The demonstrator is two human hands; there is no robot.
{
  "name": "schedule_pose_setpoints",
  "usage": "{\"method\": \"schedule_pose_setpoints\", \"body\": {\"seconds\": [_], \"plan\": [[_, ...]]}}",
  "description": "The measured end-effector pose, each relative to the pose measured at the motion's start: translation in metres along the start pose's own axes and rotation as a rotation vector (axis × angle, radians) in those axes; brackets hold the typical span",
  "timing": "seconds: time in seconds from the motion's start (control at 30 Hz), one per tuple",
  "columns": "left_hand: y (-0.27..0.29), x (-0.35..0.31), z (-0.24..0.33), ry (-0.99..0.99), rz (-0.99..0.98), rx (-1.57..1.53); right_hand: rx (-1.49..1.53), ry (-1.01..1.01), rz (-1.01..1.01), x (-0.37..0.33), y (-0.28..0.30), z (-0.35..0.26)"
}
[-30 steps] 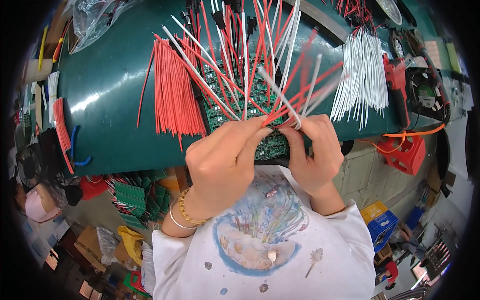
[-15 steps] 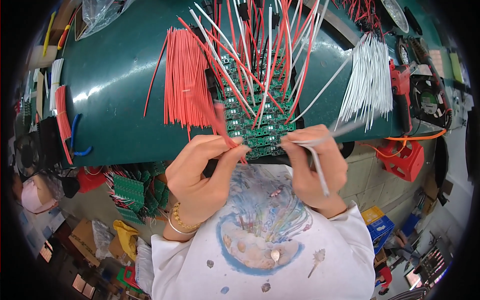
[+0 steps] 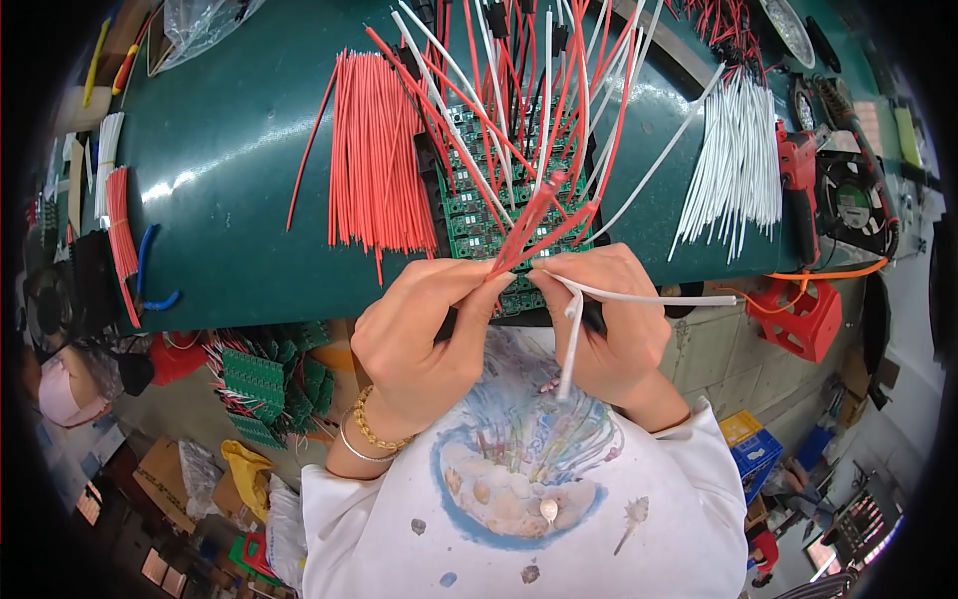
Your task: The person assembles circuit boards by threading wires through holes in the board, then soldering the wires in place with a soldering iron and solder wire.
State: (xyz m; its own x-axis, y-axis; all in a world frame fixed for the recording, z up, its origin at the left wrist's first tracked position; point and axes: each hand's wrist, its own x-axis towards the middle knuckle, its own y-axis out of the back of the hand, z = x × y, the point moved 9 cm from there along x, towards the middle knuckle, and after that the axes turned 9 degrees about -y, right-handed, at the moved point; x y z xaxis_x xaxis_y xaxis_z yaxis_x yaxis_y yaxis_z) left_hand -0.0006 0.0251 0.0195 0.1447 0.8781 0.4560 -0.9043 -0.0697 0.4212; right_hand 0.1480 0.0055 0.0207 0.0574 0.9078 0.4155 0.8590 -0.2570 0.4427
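My left hand [image 3: 414, 324] is closed in a pinch on red wires [image 3: 524, 228], which fan up and to the right, their far ends blurred. Beside it my right hand [image 3: 624, 324] pinches white wires [image 3: 654, 298]; one sticks out to the right and another hangs down toward my shirt. The two sets of fingertips are close together above the near end of a panel of green circuit boards [image 3: 464, 222]. Red and white wires [image 3: 547, 100] stand up from the panel's farther rows. The fingers hide the wire ends they grip.
On the green table [image 3: 239, 240], a bundle of red wires [image 3: 374, 160] lies left of the boards and white wires [image 3: 733, 160] lie right. A red power tool [image 3: 798, 180] and a small fan [image 3: 853, 205] are at far right. Blue-handled pliers [image 3: 148, 270] lie left.
Both hands have come closer together, the left moving right and slightly up, the right moving left. The red wires swung to the right, and the white wires' free ends shifted.
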Motion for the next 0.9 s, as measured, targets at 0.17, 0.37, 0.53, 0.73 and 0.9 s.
{"method": "schedule_pose_setpoints", "body": {"seconds": [0.17,0.37,0.53,0.73,0.9], "plan": [[-0.002,0.002,0.003,-0.064,-0.011,0.006,-0.002,0.046,0.015,-0.001,-0.002,-0.002],[0.002,0.001,-0.005,0.046,-0.048,-0.028,-0.054,0.060,-0.034,0.003,-0.004,-0.005],[0.010,-0.018,-0.031,0.431,0.067,-0.312,0.020,-0.195,-0.039,0.005,0.007,0.007],[0.003,-0.024,-0.026,0.515,0.022,-0.452,0.105,-0.260,0.090,0.003,0.043,0.020],[-0.019,-0.007,0.003,0.155,-0.069,-0.262,0.058,-0.224,0.176,-0.013,0.050,0.030]]}}
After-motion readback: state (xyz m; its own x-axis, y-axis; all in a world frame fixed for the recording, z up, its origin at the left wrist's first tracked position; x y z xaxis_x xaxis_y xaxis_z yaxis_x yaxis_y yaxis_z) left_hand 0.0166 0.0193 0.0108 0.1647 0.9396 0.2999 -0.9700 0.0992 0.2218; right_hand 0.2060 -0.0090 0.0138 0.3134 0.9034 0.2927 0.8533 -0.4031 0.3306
